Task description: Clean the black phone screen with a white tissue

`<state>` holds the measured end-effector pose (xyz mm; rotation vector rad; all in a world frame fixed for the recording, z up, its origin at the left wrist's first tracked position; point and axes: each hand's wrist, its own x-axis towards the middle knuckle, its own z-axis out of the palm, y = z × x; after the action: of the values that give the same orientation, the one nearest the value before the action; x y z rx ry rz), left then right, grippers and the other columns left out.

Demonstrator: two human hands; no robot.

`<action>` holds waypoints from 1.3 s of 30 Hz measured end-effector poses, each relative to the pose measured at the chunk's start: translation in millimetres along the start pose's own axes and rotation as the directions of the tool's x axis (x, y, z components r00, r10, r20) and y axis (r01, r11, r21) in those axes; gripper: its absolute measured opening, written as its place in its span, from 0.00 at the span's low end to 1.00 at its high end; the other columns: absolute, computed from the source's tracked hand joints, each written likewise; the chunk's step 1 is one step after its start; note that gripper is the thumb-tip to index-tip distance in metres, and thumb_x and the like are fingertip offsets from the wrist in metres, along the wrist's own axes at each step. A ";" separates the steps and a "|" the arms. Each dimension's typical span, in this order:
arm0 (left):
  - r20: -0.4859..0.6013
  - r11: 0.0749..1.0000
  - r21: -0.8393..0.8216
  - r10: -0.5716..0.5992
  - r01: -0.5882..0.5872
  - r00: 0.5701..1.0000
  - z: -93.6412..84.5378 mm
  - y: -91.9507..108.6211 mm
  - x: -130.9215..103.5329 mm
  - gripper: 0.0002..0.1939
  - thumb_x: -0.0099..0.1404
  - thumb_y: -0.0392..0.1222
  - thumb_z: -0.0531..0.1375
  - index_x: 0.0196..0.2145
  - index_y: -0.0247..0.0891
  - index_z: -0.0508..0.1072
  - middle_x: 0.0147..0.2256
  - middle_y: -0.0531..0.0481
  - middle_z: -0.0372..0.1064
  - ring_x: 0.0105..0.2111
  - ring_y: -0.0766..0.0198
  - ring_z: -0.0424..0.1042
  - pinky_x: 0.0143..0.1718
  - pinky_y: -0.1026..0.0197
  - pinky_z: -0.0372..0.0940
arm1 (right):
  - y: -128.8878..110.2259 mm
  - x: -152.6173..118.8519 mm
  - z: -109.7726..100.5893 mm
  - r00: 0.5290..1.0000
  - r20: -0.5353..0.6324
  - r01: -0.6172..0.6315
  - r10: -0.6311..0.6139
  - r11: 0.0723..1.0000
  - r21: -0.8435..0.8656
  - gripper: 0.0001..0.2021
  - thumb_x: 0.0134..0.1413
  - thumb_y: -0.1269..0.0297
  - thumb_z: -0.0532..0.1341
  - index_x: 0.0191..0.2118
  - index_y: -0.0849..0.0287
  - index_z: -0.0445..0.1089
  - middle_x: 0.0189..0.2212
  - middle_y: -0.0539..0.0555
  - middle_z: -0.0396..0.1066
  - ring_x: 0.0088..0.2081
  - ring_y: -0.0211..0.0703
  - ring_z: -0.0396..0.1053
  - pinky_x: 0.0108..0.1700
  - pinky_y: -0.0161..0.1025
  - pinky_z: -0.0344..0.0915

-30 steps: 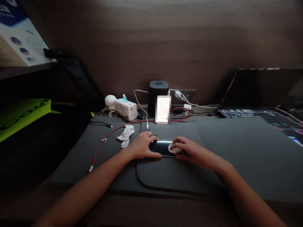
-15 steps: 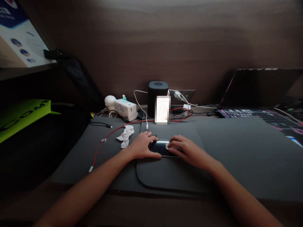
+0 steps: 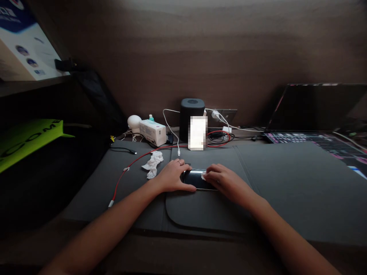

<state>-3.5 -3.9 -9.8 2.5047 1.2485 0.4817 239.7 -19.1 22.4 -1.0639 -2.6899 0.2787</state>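
Note:
A phone (image 3: 196, 179) with a dark, glossy screen lies flat and sideways on the grey mat (image 3: 286, 183). My left hand (image 3: 174, 176) grips its left end, the thumb along the near edge and the fingers at the far edge. Over the right part of the screen, my right hand (image 3: 226, 181) pinches a small white wad (image 3: 203, 175) that touches the glass. Crumpled white tissue (image 3: 154, 164) rests on the mat to the left of my left hand.
Behind the mat stand a dark speaker (image 3: 192, 110), a blurred bright upright object (image 3: 197, 133) and a white box (image 3: 153, 132). A red cable (image 3: 115, 187) curves across the left side. An open laptop (image 3: 315, 107) is at the right.
My right hand has shifted very slightly on the screen, with its fingers drawn closer together around the white wad. My left hand keeps its grip on the phone.

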 end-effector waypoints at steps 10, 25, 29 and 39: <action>-0.001 1.000 0.016 0.011 -0.011 1.000 0.7 -2.7 0.8 0.36 0.52 0.70 0.65 0.49 0.42 0.73 0.43 0.45 0.67 0.46 0.50 0.68 0.49 0.52 0.64 | -6.8 7.8 11.9 1.000 -0.021 -0.004 0.004 1.000 -0.009 0.11 0.68 0.65 0.53 0.38 0.59 0.72 0.36 0.56 0.68 0.35 0.43 0.66 0.37 0.37 0.62; 0.002 1.000 0.018 0.010 -0.010 1.000 0.3 -2.8 -0.2 0.36 0.51 0.69 0.66 0.49 0.42 0.73 0.43 0.46 0.66 0.46 0.51 0.68 0.49 0.52 0.64 | -1.5 7.0 12.1 0.995 -0.052 -0.091 0.090 0.995 -0.027 0.09 0.67 0.66 0.55 0.37 0.59 0.71 0.34 0.54 0.65 0.30 0.41 0.65 0.33 0.36 0.59; -0.001 1.000 0.003 -0.004 0.004 1.000 0.6 -3.2 -0.3 0.36 0.51 0.69 0.66 0.50 0.43 0.73 0.43 0.46 0.66 0.46 0.50 0.68 0.48 0.52 0.64 | -3.8 10.0 14.8 0.999 -0.047 0.011 -0.009 0.999 0.044 0.08 0.67 0.67 0.55 0.39 0.59 0.72 0.36 0.55 0.66 0.35 0.43 0.67 0.37 0.36 0.61; -0.002 1.000 -0.004 -0.004 0.004 1.000 0.0 -1.9 -1.1 0.36 0.52 0.70 0.65 0.50 0.44 0.73 0.44 0.46 0.67 0.47 0.50 0.68 0.50 0.52 0.64 | -2.0 2.6 17.3 0.997 -0.074 0.009 -0.005 0.998 0.058 0.10 0.68 0.64 0.54 0.40 0.58 0.73 0.36 0.55 0.66 0.35 0.43 0.67 0.36 0.37 0.62</action>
<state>-5.5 -3.8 -10.7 2.4988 1.2513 0.4853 231.7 -20.2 6.8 -1.0270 -2.6037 0.3089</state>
